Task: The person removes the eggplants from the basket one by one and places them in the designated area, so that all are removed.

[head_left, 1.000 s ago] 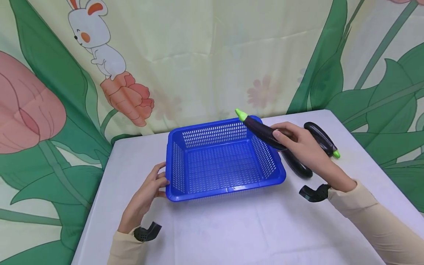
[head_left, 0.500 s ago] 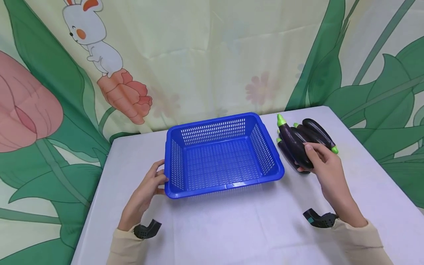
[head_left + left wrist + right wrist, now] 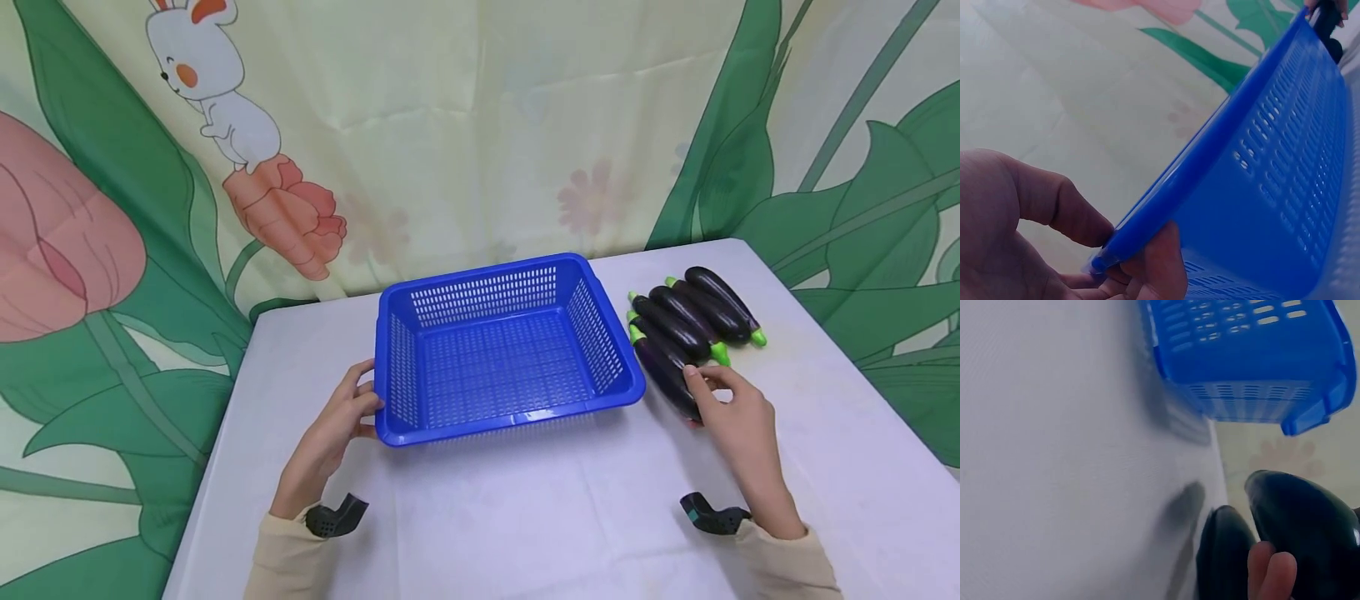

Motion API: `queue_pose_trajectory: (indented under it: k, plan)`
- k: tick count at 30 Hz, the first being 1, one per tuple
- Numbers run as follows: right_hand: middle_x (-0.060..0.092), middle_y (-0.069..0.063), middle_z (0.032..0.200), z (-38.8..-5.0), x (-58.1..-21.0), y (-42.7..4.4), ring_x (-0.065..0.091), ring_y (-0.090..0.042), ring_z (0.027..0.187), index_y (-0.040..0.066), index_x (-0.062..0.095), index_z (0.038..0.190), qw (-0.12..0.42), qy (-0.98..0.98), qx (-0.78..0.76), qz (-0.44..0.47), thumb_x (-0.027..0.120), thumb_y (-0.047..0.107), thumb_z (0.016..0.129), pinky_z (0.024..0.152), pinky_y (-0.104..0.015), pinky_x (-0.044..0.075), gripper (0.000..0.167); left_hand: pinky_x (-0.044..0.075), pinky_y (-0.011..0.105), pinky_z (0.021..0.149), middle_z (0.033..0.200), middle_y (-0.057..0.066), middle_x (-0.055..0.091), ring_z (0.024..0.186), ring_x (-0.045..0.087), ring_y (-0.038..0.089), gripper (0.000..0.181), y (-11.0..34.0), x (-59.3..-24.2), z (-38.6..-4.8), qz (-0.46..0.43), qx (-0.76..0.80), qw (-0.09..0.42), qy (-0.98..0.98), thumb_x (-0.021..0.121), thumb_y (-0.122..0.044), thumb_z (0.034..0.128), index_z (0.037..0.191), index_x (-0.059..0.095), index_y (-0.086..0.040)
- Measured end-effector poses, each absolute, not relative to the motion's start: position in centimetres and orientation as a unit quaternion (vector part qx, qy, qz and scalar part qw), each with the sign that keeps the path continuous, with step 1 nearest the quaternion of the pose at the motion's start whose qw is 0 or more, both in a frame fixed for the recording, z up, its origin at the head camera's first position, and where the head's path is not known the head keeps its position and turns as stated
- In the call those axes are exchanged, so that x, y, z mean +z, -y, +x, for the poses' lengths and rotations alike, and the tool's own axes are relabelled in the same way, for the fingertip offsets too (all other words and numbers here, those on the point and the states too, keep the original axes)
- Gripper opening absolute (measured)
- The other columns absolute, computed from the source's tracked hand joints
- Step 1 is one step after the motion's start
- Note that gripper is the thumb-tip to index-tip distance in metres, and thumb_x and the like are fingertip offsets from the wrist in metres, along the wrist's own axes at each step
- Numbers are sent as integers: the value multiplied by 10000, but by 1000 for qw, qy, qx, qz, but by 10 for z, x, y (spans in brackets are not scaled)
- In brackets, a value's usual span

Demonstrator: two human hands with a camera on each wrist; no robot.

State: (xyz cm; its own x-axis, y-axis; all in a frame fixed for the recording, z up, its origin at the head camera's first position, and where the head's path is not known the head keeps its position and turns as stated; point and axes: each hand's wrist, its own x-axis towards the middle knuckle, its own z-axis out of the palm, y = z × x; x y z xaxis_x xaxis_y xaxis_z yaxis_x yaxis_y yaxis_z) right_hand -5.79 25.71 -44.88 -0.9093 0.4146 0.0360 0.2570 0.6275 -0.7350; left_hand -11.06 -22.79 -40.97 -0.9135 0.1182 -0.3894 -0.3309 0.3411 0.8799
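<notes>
My left hand (image 3: pixel 330 433) pinches the left rim of an upright blue plastic basket (image 3: pixel 513 421) with perforated sides. In the left wrist view the thumb lies on top of the basket's rim (image 3: pixel 1166 194) and the fingers are beneath it. My right hand (image 3: pixel 738 429) pinches the near end of a dark purple eggplant (image 3: pixel 660 375) with a bright green stem, at the left of a row. In the right wrist view two fingertips (image 3: pixel 1279 575) press against that eggplant (image 3: pixel 1304 519), beside another eggplant (image 3: pixel 1225 550). The basket's inside shows no contents.
Several more eggplants (image 3: pixel 678 321) lie side by side on the white-covered table (image 3: pixel 510 508), to the right of the basket, their stems pointing different ways. A printed cloth (image 3: pixel 427 150) with flowers and a rabbit hangs behind the table. Each wrist carries a black camera mount (image 3: pixel 337 517).
My right hand has carried the eggplant from above the basket's right corner to the right and lowered it beside the others. My left hand has kept hold of the rim.
</notes>
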Motion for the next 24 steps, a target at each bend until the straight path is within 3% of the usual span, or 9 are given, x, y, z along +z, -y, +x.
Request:
queue_pose_trajectory:
  k: [6, 15, 19, 24]
  plan:
    - [656, -132, 970, -58, -459, -251, 600, -120, 693, 31, 690, 1133, 98, 913, 351, -184, 581, 524, 1025, 613, -272, 378, 517, 549, 337, 799, 1525, 279, 507, 1074, 651, 292, 753, 232, -411, -110, -64, 573, 195, -794, 442, -74, 975, 1659, 129, -112]
    - [540, -249, 972, -60, -469, -250, 538, -403, 860, -45, 517, 1061, 98, 927, 300, -203, 559, 479, 1037, 694, -469, 368, 525, 559, 337, 790, 1537, 280, 496, 1094, 665, 301, 761, 234, -413, -105, -70, 578, 188, -791, 450, -72, 968, 1658, 130, -107]
    - [546, -267, 966, -58, -471, -251, 551, -428, 847, -49, 488, 1050, 87, 934, 280, -203, 536, 495, 1044, 699, -517, 383, 546, 558, 335, 789, 1531, 279, 503, 1076, 673, 303, 757, 232, -414, -105, -70, 576, 186, -793, 453, -78, 967, 1655, 140, -110]
    - [583, -244, 871, -56, -473, -253, 580, -373, 742, -55, 485, 1049, 61, 942, 264, -197, 494, 497, 1063, 644, -441, 360, 552, 561, 335, 789, 1514, 275, 521, 1027, 682, 288, 745, 231, -414, -106, -74, 574, 186, -794, 447, -78, 968, 1651, 154, -119]
